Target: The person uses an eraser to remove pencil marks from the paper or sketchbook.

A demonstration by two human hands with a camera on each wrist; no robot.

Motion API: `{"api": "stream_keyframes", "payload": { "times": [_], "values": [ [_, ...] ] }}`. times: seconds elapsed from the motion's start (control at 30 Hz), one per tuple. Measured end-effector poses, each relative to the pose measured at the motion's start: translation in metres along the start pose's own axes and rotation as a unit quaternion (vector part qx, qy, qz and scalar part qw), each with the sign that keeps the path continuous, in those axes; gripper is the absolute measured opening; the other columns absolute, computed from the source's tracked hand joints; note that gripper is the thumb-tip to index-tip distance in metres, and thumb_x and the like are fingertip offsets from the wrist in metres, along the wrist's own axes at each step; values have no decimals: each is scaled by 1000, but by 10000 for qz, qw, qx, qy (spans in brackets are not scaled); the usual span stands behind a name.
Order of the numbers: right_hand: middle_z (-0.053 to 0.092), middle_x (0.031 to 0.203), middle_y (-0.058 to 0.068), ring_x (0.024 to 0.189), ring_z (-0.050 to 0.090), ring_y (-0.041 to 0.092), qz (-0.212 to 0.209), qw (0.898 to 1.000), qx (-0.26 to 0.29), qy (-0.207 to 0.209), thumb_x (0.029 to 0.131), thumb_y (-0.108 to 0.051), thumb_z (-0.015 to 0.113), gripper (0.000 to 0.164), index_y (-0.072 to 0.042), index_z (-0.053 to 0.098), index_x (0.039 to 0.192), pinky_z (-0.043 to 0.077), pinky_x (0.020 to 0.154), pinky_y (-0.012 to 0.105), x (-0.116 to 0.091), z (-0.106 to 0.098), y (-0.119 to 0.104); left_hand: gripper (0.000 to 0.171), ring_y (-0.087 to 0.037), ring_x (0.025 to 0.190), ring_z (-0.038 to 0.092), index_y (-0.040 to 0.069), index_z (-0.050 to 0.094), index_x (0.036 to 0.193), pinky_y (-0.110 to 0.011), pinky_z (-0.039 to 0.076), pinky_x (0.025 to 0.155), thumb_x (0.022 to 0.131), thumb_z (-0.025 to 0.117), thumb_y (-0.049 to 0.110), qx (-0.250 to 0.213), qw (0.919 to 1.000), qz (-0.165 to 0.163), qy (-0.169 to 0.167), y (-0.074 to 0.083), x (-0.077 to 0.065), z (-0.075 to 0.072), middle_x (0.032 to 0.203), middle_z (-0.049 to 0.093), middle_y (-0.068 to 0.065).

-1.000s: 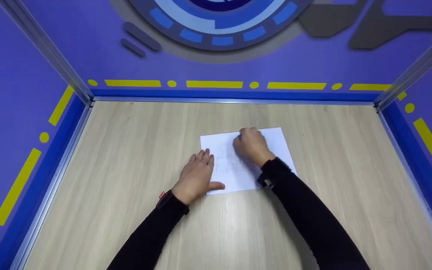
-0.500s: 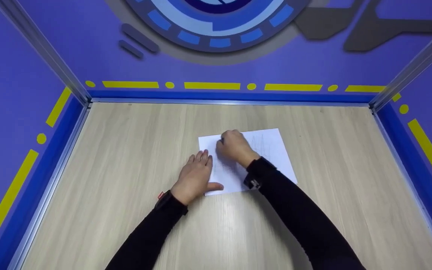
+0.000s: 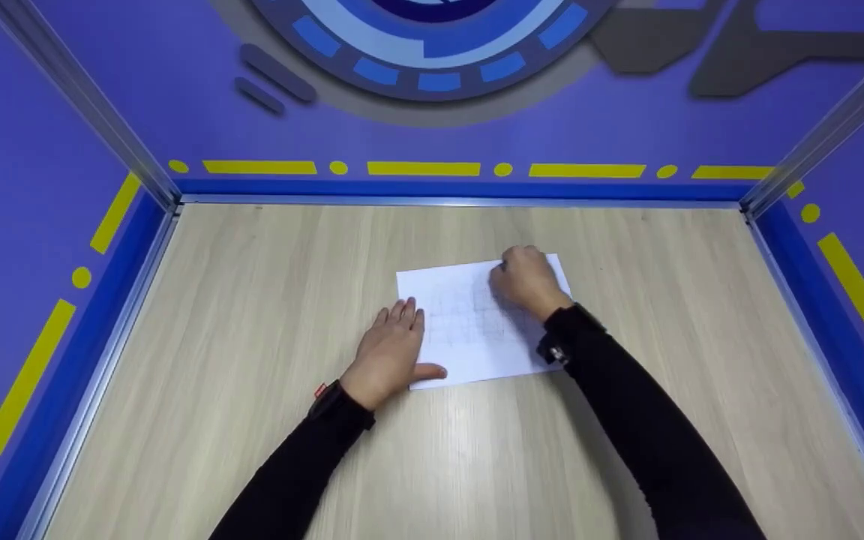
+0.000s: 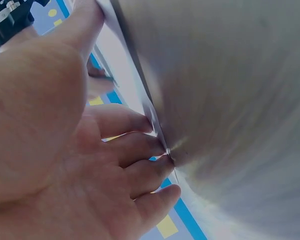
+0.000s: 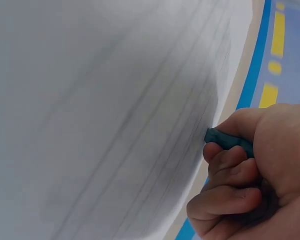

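Observation:
A white sheet of paper (image 3: 469, 367) lies on the table, marked with faint grey pencil lines that cross like a grid. My left hand (image 3: 388, 346) rests flat over its left edge, fingers straight and thumb out to the side on the near corner. Up at the far right part of the sheet, my right hand (image 3: 528, 279) grips a small dark teal piece (image 5: 230, 142) with a blunt end. That end is right at the paper in the right wrist view, beside several long grey lines; the rest of the piece is hidden in the curled fingers.
The pale wood table (image 3: 267, 285) surrounds the sheet. A purple back wall (image 3: 432, 142) with yellow marks stands behind it, and side walls rise at left and right, with metal strips along the table's edges.
My right hand has swept left across the paper and then back right, toward the far right corner. My left hand has stayed on the left edge.

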State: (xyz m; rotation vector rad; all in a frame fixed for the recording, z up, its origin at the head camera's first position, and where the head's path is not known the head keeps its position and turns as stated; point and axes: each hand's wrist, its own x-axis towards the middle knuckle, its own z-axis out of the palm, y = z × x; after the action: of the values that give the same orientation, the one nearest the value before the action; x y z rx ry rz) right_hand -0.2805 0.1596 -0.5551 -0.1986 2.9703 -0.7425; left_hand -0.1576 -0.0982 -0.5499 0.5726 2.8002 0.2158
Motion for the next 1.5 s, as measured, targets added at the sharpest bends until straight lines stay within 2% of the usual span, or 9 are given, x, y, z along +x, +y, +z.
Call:
{"api": "stream_keyframes", "payload": {
  "times": [0.13, 0.3, 0.43, 0.67, 0.83, 1.03, 1.2, 1.33, 1.5],
  "values": [
    [60, 81, 14, 75, 53, 29, 317, 9994, -158, 29, 95, -12, 61, 38, -15, 41, 62, 47, 65, 44, -3, -13, 15, 115, -41, 170, 30, -6, 39, 168, -56, 27, 140, 92, 76, 72, -26, 9999, -35, -102, 1, 0, 0, 179, 32, -27],
    [75, 95, 25, 91, 72, 40, 221, 9997, -49, 77, 98, -15, 62, 28, -4, 63, 72, 62, 83, 55, -5, -6, -4, 116, -42, 169, 31, -6, 39, 168, -55, 27, 140, 92, 75, 73, 71, 9999, -14, -95, 2, 1, 1, 179, 32, -28],
    [79, 110, 29, 108, 75, 46, -192, 9997, 62, -113, 100, -19, 61, 28, 3, 78, 97, 62, 97, 57, -6, 14, -48, 115, -43, 168, 34, -7, 41, 166, -56, 29, 139, 91, 78, 72, 44, 10000, 11, 41, 0, 1, 1, 177, 35, -29],
    [79, 93, 18, 93, 75, 36, -871, 9962, 23, -5, 99, -26, 64, 29, -6, 76, 82, 62, 84, 51, 21, 78, -46, 113, -43, 166, 37, -9, 44, 164, -58, 32, 137, 90, 80, 69, -12, 9997, 128, 217, 1, 1, 2, 175, 38, -30],
    [79, 103, 26, 101, 75, 44, -525, 9985, 128, 20, 97, -17, 63, 26, 3, 79, 93, 61, 92, 57, 3, 38, -43, 114, -43, 166, 37, -8, 44, 165, -57, 32, 137, 90, 78, 71, 46, 9998, 103, 187, 1, 1, 2, 176, 37, -29],
    [77, 97, 26, 94, 74, 40, -219, 9983, 365, 388, 95, -19, 60, 26, 0, 74, 85, 59, 88, 60, 0, 11, 20, 115, -42, 167, 37, -8, 43, 165, -57, 33, 137, 91, 76, 73, 141, 9998, 70, 108, 0, -1, 1, 176, 37, -29],
    [63, 83, 16, 78, 57, 31, 413, 9982, 348, 245, 98, -18, 59, 31, -9, 53, 68, 48, 69, 46, -10, -15, 46, 115, -42, 168, 34, -7, 41, 167, -57, 31, 138, 92, 74, 74, 153, 9999, 34, 7, 1, -1, 2, 177, 35, -28],
    [63, 82, 14, 77, 56, 29, 498, 9983, 275, 157, 100, -18, 58, 33, -9, 54, 68, 48, 68, 43, -10, -17, 43, 115, -42, 168, 34, -6, 41, 167, -56, 30, 138, 92, 74, 74, 124, 9999, 26, -6, 1, 0, 2, 177, 35, -28],
    [78, 102, 25, 99, 75, 40, 76, 9989, 416, 198, 102, -22, 59, 31, 2, 76, 92, 61, 90, 55, 1, 7, 14, 115, -43, 167, 37, -7, 43, 165, -56, 32, 137, 90, 76, 74, 182, 9998, 50, 85, 1, 1, 1, 176, 38, -29]
  ]
}}
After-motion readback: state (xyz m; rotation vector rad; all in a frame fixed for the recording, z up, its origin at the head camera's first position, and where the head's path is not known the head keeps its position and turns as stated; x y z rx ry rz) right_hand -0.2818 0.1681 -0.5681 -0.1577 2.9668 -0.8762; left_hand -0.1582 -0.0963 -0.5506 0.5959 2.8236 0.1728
